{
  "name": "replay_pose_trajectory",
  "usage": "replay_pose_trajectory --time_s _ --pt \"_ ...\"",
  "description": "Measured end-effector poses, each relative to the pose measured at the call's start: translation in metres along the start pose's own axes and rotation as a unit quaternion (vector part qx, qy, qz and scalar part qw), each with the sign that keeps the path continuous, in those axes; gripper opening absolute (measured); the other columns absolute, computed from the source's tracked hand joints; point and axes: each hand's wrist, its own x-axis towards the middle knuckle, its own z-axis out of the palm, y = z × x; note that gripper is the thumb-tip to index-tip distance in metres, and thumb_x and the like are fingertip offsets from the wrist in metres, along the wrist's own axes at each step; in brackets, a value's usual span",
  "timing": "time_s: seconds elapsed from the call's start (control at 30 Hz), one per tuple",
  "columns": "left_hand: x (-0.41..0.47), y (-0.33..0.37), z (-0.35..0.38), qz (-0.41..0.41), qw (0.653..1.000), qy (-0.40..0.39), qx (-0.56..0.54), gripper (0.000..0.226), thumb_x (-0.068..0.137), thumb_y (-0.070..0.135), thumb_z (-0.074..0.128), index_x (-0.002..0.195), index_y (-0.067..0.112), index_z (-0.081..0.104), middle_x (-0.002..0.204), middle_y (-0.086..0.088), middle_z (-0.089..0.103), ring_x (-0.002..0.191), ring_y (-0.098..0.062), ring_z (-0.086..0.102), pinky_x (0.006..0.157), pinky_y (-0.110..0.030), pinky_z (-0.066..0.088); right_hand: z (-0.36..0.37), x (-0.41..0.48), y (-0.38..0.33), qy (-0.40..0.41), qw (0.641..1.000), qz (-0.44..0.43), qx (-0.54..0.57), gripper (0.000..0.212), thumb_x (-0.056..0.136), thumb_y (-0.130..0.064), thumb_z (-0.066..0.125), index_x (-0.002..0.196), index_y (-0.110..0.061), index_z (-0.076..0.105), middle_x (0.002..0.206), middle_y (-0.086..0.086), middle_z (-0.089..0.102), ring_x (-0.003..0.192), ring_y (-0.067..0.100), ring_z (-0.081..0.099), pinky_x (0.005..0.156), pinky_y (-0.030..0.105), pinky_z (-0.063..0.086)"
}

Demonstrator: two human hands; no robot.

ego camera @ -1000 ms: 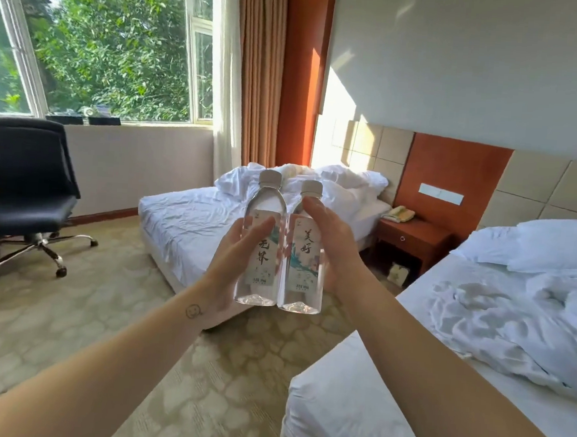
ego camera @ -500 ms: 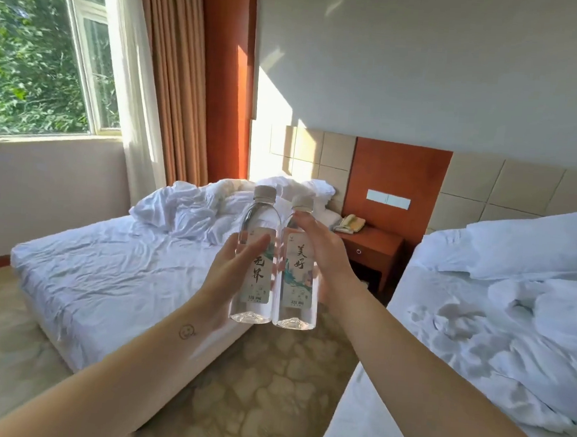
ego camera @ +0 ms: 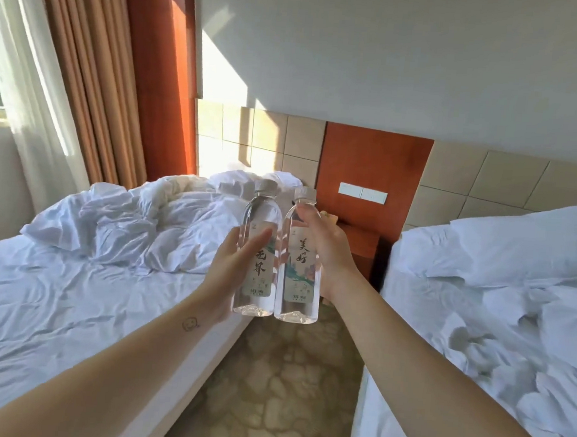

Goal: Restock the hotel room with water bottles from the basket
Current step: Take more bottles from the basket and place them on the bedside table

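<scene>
The left hand (ego camera: 230,269) gripped the left bottle (ego camera: 262,213), thumb across its label. The right hand (ego camera: 327,251) gripped the right bottle (ego camera: 299,280), thumb near its neck. Both stood upright, side by side, above the carpet (ego camera: 278,388).

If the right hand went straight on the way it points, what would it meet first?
Likely the wooden nightstand just beyond it: the right hand, gripping its water bottle, points toward it, with nothing visibly between. Depth is unclear.
</scene>
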Motion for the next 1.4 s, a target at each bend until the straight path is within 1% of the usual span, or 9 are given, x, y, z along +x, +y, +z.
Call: replay_pose_trajectory --time_s 0.13,0.23,0.43,0.63,0.8,0.93,1.03,1.23,1.4 --pt "0.11 -0.018 -0.015 -0.021 0.998 -0.048 0.019 0.068 0.069 0.071 0.056 0.119 0.025 0.056 0.092 -0.001 0.073 0.074 -0.013 0.073 0.054 -0.022 0.055 0.013 0.101 0.013 0.046 0.999 0.015 0.01 0.057 0.063 -0.06 0.071 0.11 -0.028 0.07 0.115 0.006 0.07 0.111 0.032 0.063 0.097 0.057 0.048" --pt "0.184 -0.034 -0.015 -0.039 0.995 -0.087 0.014 0.069 0.07 0.071 0.055 0.118 0.022 0.057 0.084 0.002 0.074 0.071 -0.014 0.073 0.057 -0.027 0.056 0.007 0.167 0.026 0.081 0.996 0.026 0.026 0.064 0.062 -0.059 0.074 0.116 -0.026 0.067 0.113 0.008 0.07 0.107 0.033 0.065 0.095 0.055 0.05" --pt "0.324 -0.09 0.024 -0.07 0.984 -0.158 -0.036 0.053 0.079 0.063 0.064 0.112 0.021 0.06 0.085 0.0 0.074 0.075 -0.016 0.072 0.064 -0.033 0.056 -0.041 0.291 0.051 0.133 0.99 0.039 0.008 0.032 0.068 -0.054 0.072 0.089 -0.031 0.073 0.083 0.0 0.074 0.077 0.021 0.073 0.069 0.037 0.057" --pt "0.482 -0.144 0.098 -0.068 0.97 -0.224 -0.071 0.056 0.078 0.06 0.063 0.12 0.023 0.059 0.102 -0.005 0.074 0.092 -0.022 0.072 0.073 -0.034 0.059 -0.117 0.438 0.062 0.173 0.984 0.024 -0.024 0.018 0.074 -0.05 0.067 0.087 -0.038 0.07 0.08 -0.006 0.074 0.068 0.01 0.073 0.051 0.022 0.054" --pt "0.616 -0.176 0.152 -0.069 0.966 -0.235 -0.078 0.068 0.067 0.061 0.073 0.121 0.025 0.054 0.101 -0.006 0.074 0.092 -0.021 0.073 0.069 -0.03 0.058 -0.172 0.572 0.058 0.197 0.979 0.02 -0.047 0.039 0.071 -0.045 0.07 0.106 -0.026 0.066 0.091 0.004 0.072 0.081 0.021 0.072 0.072 0.036 0.057" --pt "0.718 -0.209 0.175 -0.078 0.963 -0.249 -0.07 0.065 0.07 0.061 0.074 0.122 0.027 0.053 0.104 -0.005 0.074 0.096 -0.023 0.072 0.074 -0.033 0.057 -0.201 0.675 0.075 0.211 0.976 0.025 -0.056 0.031 0.069 -0.045 0.072 0.098 -0.032 0.069 0.09 -0.002 0.072 0.075 0.011 0.072 0.059 0.026 0.056" --pt "0.801 -0.243 0.188 -0.081 0.958 -0.271 -0.054 0.06 0.076 0.057 0.071 0.123 0.025 0.055 0.109 -0.004 0.072 0.099 -0.021 0.071 0.075 -0.031 0.057 -0.225 0.755 0.098 0.223 0.971 0.015 -0.088 0.024 0.071 -0.048 0.072 0.093 -0.038 0.069 0.094 -0.007 0.072 0.084 0.011 0.072 0.068 0.029 0.058" --pt "0.977 -0.307 0.218 -0.088 0.941 -0.324 0.038 0.045 0.076 0.046 0.074 0.117 0.032 0.058 0.112 0.004 0.071 0.104 -0.011 0.068 0.078 -0.026 0.051 -0.284 0.906 0.135 0.224 0.959 0.001 -0.173 0.042 0.066 -0.053 0.074 0.105 -0.039 0.068 0.105 -0.009 0.071 0.1 0.007 0.067 0.082 0.029 0.053" --pt "1.107 -0.358 0.257 -0.112 0.922 -0.352 0.113 0.056 0.066 0.054 0.078 0.115 0.037 0.058 0.113 0.008 0.069 0.099 -0.01 0.069 0.085 -0.035 0.054 -0.34 1.019 0.166 0.224 0.949 0.035 -0.22 0.036 0.066 -0.051 0.074 0.101 -0.045 0.068 0.101 -0.018 0.07 0.093 -0.007 0.064 0.072 0.017 0.046"
